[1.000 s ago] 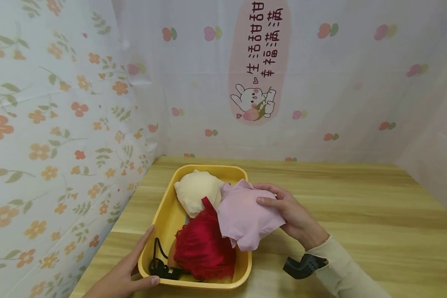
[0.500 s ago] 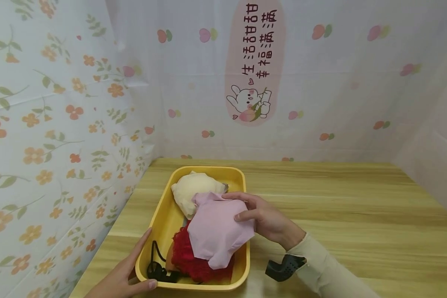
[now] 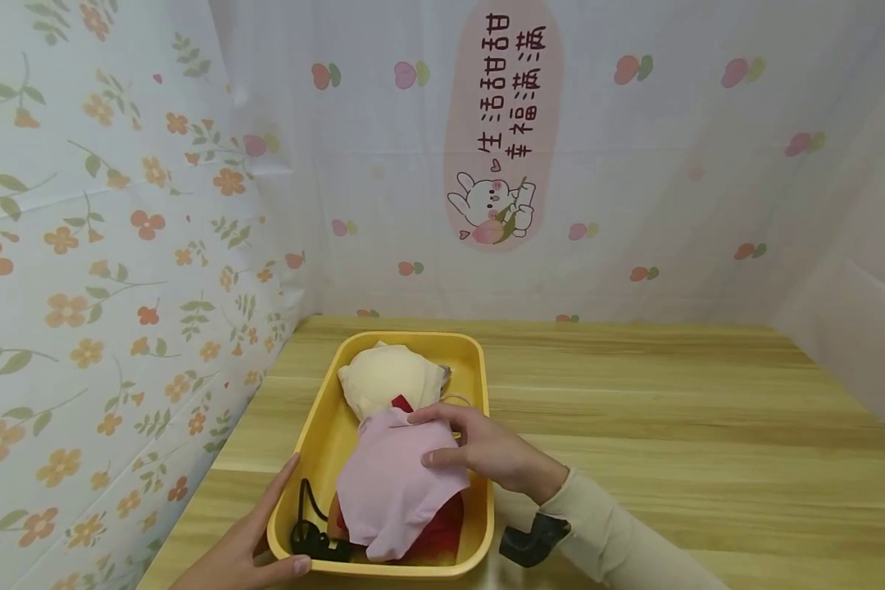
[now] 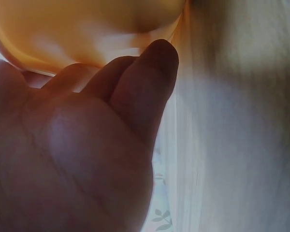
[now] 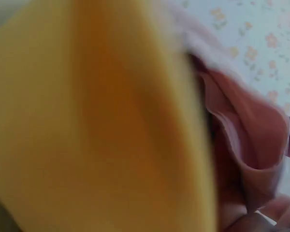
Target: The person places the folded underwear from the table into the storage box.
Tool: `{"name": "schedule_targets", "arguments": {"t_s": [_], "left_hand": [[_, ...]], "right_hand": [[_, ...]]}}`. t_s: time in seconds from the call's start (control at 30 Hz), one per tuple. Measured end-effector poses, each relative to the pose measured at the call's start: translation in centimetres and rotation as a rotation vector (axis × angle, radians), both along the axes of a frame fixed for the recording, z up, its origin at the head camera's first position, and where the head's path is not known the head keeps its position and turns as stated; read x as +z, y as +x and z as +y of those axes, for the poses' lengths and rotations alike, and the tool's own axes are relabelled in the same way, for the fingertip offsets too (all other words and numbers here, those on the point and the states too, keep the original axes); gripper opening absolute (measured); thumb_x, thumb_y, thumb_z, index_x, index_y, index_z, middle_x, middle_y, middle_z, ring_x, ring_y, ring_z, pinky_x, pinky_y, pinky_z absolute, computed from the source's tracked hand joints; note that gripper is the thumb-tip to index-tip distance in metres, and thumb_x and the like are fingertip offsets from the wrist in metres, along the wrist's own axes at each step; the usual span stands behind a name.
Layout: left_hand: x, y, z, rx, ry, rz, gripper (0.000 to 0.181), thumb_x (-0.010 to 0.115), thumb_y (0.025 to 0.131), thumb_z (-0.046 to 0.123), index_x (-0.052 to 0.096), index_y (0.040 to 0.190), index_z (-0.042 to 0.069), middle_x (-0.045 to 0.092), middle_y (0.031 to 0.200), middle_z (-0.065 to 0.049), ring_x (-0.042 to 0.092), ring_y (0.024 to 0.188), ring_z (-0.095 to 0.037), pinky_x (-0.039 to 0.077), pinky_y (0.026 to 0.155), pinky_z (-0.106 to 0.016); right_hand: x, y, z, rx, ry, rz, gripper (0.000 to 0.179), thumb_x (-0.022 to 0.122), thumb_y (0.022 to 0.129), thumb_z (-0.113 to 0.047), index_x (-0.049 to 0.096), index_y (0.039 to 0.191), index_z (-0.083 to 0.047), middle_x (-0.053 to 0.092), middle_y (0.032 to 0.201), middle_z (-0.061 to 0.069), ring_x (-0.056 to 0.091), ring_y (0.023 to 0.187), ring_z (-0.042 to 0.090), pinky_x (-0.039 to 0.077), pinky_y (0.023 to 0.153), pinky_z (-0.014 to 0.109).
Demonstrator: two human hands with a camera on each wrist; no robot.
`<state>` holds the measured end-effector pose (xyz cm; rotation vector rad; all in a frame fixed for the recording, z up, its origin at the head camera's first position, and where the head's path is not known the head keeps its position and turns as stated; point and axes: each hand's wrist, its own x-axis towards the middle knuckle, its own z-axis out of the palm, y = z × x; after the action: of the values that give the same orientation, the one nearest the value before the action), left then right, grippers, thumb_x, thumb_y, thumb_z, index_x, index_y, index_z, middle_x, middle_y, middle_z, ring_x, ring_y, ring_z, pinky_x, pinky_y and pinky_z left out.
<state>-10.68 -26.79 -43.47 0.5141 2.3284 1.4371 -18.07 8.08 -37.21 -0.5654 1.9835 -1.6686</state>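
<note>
My right hand (image 3: 487, 451) holds a pale purple cloth bundle (image 3: 398, 483), rounded and loose at the edges, low inside the yellow tray (image 3: 485, 385). Thumb on top, fingers at its far edge. Beneath the bundle, a shiny red cloth piece (image 3: 442, 528) is mostly covered. My left hand (image 3: 247, 537) grips the tray's near left corner, thumb at the front rim and fingers along the side. In the left wrist view those fingers (image 4: 150, 72) touch the outer wall. Folds of the purple cloth (image 5: 251, 130) appear behind the blurred tray wall in the right wrist view.
A cream cloth bundle (image 3: 391, 377) fills the tray's far end. A black item with a looped cord (image 3: 311, 537) lies in its near left corner. Wooden table (image 3: 671, 426) extends to the right, with patterned curtains (image 3: 383, 180) behind and on the left.
My right hand has carried the pale purple bundle left and down over the red cloth, covering most of it. The left hand stays at the tray's corner.
</note>
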Motion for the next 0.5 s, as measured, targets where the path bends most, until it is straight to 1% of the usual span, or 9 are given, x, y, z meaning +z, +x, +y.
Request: {"name": "schedule_targets", "arguments": {"t_s": [0.07,0.13,0.17,0.23,0.3,0.33,0.37,0.43,0.5], "left_hand": [[-0.01,-0.01,-0.02,0.0,0.005,-0.015,0.106,0.067,0.094,0.013,-0.013,0.161,0.032,-0.01,0.165,-0.032,0.03,0.121,0.024,0.052,0.091,-0.023],[0.01,-0.05,-0.03,-0.002,0.011,-0.031,0.106,0.067,0.095,0.013,-0.014,0.161,0.032,-0.011,0.165,-0.032,0.031,0.12,0.024,0.053,0.092,-0.027],[0.02,-0.07,-0.02,-0.003,0.011,-0.033,0.106,0.067,0.095,0.013,-0.014,0.161,0.033,-0.012,0.165,-0.032,0.03,0.12,0.025,0.053,0.092,-0.027],[0.05,-0.1,0.0,-0.007,0.013,-0.033,0.105,0.066,0.095,0.013,-0.014,0.161,0.033,-0.011,0.165,-0.032,0.03,0.12,0.025,0.053,0.092,-0.025],[0.07,-0.1,0.03,-0.016,0.02,-0.028,0.105,0.066,0.096,0.012,-0.014,0.161,0.033,-0.012,0.165,-0.032,0.03,0.121,0.024,0.052,0.092,-0.024],[0.08,-0.1,0.05,-0.021,0.024,-0.023,0.105,0.066,0.096,0.012,-0.014,0.161,0.032,-0.012,0.164,-0.032,0.03,0.121,0.024,0.052,0.092,-0.023],[0.07,-0.08,0.06,-0.027,0.029,-0.02,0.105,0.066,0.096,0.011,-0.014,0.161,0.031,-0.013,0.164,-0.032,0.03,0.122,0.024,0.052,0.092,-0.023],[0.07,-0.05,0.06,-0.039,0.044,-0.018,0.105,0.065,0.096,0.009,-0.015,0.161,0.03,-0.014,0.164,-0.033,0.031,0.122,0.023,0.053,0.092,-0.024],[0.04,-0.03,0.05,-0.04,0.045,-0.01,0.105,0.065,0.096,0.009,-0.015,0.161,0.03,-0.014,0.164,-0.033,0.031,0.122,0.023,0.053,0.091,-0.024]], "right_hand": [[-0.07,0.18,-0.17,-0.014,0.078,0.086,0.043,0.072,0.091,-0.011,0.061,0.133,-0.01,0.044,0.145,0.019,0.062,0.106,0.024,0.058,0.083,0.032],[-0.08,0.31,-0.37,-0.017,0.131,0.16,0.042,0.073,0.09,-0.012,0.063,0.131,-0.011,0.047,0.143,0.018,0.062,0.107,0.028,0.059,0.084,0.035],[-0.09,0.35,-0.46,-0.017,0.159,0.201,0.042,0.074,0.09,-0.013,0.064,0.131,-0.012,0.05,0.142,0.017,0.062,0.108,0.029,0.059,0.084,0.036],[-0.1,0.4,-0.61,-0.014,0.224,0.295,0.042,0.075,0.09,-0.015,0.065,0.13,-0.012,0.056,0.139,0.013,0.058,0.111,0.025,0.056,0.087,0.032],[-0.1,0.43,-0.72,-0.001,0.298,0.393,0.042,0.075,0.089,-0.018,0.066,0.13,-0.012,0.062,0.135,0.009,0.056,0.105,0.019,0.052,0.084,0.026],[-0.08,0.45,-0.75,0.008,0.332,0.427,0.042,0.075,0.089,-0.019,0.066,0.13,-0.012,0.065,0.13,0.007,0.055,0.1,0.017,0.05,0.081,0.024],[-0.08,0.46,-0.76,0.02,0.358,0.456,0.043,0.075,0.089,-0.02,0.067,0.13,-0.012,0.067,0.126,0.006,0.053,0.094,0.016,0.047,0.077,0.023],[-0.06,0.48,-0.77,0.048,0.395,0.505,0.043,0.074,0.09,-0.021,0.066,0.131,-0.011,0.069,0.125,0.004,0.05,0.087,0.013,0.045,0.076,0.023],[-0.04,0.51,-0.77,0.069,0.417,0.535,0.043,0.072,0.091,-0.021,0.066,0.133,-0.011,0.07,0.125,0.004,0.05,0.086,0.011,0.045,0.077,0.023]]}}
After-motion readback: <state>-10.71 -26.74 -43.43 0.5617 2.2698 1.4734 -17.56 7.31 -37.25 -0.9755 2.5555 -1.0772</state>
